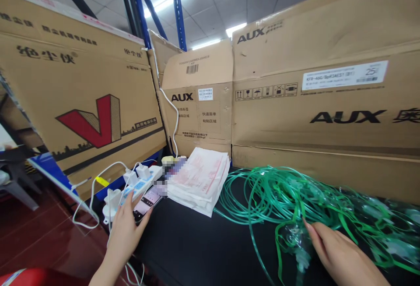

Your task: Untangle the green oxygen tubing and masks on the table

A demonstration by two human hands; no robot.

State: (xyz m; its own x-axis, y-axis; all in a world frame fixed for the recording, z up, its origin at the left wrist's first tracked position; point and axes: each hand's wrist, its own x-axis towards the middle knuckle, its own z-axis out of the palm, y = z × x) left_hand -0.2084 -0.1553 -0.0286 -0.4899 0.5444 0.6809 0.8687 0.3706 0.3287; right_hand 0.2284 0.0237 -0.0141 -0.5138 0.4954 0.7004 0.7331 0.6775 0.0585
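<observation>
My left hand (126, 222) is closed around the lower end of a smartphone (148, 202) with a lit screen, thumb on its right edge and fingers along its left. The phone lies by a white power strip (144, 183). At the right, my right hand (331, 242) has its fingertips pinched on a green elastic strap (300, 209). Just left of that hand, a clear plastic breathing mask (295, 235) lies on the black table. Coils of green tubing (262, 196) and more clear masks (376, 209) are heaped behind and beside it.
A stack of white printed plastic bags (200, 172) lies mid-table (197, 251). Large cardboard boxes (315, 137) wall the back, and another cardboard panel (98, 75) stands at the left. White cables (92, 203) hang at the table's left edge. A red object (42, 277) is at bottom left.
</observation>
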